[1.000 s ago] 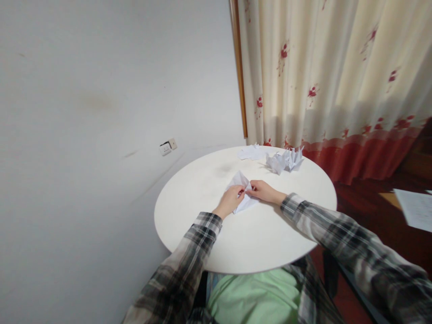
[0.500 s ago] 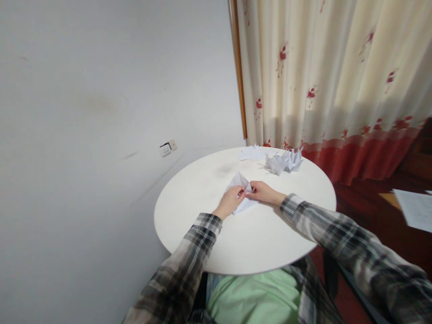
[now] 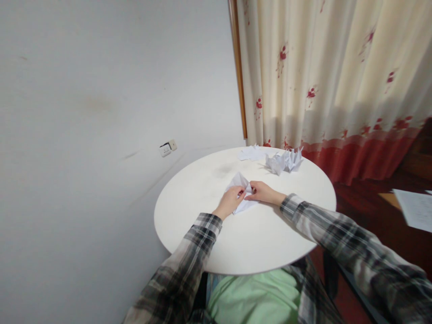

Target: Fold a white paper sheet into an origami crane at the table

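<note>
A partly folded white paper [image 3: 240, 181] lies on the round white table [image 3: 249, 238]. My left hand [image 3: 231, 200] pinches its near left part with curled fingers. My right hand [image 3: 262, 191] meets it from the right, fingertips pressed on the same fold in the middle of the paper. Both hands rest low on the tabletop, and both sleeves are plaid. The paper's lower corner sticks out beneath my hands.
Several folded white paper figures [image 3: 284, 161] and a flat folded piece [image 3: 250, 153] sit at the table's far edge. A floral curtain [image 3: 330, 81] hangs behind, a grey wall with a socket [image 3: 168, 146] lies to the left, and paper sheets [image 3: 414, 208] lie at the right.
Almost nothing has moved. My fingertips have shifted slightly on the fold, and the view has dipped a little.
</note>
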`<act>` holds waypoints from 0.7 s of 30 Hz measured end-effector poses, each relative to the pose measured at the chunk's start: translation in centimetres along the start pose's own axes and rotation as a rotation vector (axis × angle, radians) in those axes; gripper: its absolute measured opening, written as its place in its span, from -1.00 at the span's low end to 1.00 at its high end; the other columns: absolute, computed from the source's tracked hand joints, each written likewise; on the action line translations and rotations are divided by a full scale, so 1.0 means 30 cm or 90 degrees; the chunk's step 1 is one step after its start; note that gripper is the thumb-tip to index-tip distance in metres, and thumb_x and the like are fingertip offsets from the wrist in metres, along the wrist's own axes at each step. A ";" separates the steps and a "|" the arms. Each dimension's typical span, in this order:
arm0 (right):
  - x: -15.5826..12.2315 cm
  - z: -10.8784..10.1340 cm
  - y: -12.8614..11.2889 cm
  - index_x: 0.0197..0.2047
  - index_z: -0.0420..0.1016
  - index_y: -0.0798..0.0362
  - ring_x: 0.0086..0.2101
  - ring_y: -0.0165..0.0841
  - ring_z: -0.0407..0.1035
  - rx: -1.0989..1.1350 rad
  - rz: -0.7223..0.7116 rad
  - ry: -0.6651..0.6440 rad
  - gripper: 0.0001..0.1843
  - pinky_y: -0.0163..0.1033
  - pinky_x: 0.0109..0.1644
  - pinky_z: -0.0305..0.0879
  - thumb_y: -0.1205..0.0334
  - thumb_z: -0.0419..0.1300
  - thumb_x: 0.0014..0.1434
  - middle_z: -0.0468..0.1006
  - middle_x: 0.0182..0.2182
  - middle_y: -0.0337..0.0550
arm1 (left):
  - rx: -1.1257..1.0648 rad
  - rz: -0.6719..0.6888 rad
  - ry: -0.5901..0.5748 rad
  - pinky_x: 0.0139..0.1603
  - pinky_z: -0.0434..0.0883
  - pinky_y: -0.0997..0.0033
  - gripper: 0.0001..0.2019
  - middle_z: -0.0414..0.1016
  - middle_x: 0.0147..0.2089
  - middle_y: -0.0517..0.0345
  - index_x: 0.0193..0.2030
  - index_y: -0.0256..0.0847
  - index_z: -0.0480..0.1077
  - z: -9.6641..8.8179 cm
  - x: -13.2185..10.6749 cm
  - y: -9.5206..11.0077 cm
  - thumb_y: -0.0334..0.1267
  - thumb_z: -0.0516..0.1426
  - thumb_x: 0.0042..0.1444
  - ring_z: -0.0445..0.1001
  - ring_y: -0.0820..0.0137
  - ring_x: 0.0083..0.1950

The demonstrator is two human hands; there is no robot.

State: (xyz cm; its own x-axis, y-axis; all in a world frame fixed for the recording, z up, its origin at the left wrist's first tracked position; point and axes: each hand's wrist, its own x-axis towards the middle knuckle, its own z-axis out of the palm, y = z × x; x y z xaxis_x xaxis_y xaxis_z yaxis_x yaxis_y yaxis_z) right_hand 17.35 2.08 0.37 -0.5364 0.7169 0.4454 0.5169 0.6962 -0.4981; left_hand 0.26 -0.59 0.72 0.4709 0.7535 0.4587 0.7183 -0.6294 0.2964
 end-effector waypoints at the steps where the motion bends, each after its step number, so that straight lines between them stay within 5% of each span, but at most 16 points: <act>1: 0.000 0.000 0.000 -0.37 0.40 0.16 -0.53 -0.49 0.16 0.001 0.002 0.000 -0.73 -0.40 -0.45 0.05 0.16 0.24 -0.14 0.37 -0.52 -0.23 | 0.000 -0.001 0.001 -0.29 0.26 0.49 -0.81 0.40 -0.32 0.13 -0.30 -0.24 0.33 0.000 0.000 0.000 -0.25 -0.06 0.09 0.33 0.45 -0.32; 21: 0.003 -0.002 0.005 -0.40 0.37 0.16 -0.53 -0.50 0.14 -0.021 0.006 -0.005 -0.79 -0.40 -0.46 0.03 0.19 0.21 -0.11 0.34 -0.53 -0.25 | 0.015 0.012 0.010 -0.26 0.27 0.47 -0.81 0.41 -0.30 0.12 -0.28 -0.24 0.33 0.002 -0.002 -0.003 -0.26 -0.06 0.09 0.33 0.43 -0.30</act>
State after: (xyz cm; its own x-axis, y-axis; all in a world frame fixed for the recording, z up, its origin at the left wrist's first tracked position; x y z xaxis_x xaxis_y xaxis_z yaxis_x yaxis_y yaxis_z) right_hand 17.40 2.26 0.39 -0.5368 0.7233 0.4343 0.5435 0.6902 -0.4778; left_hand 0.20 -0.57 0.62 0.4766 0.7379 0.4778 0.7208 -0.6392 0.2681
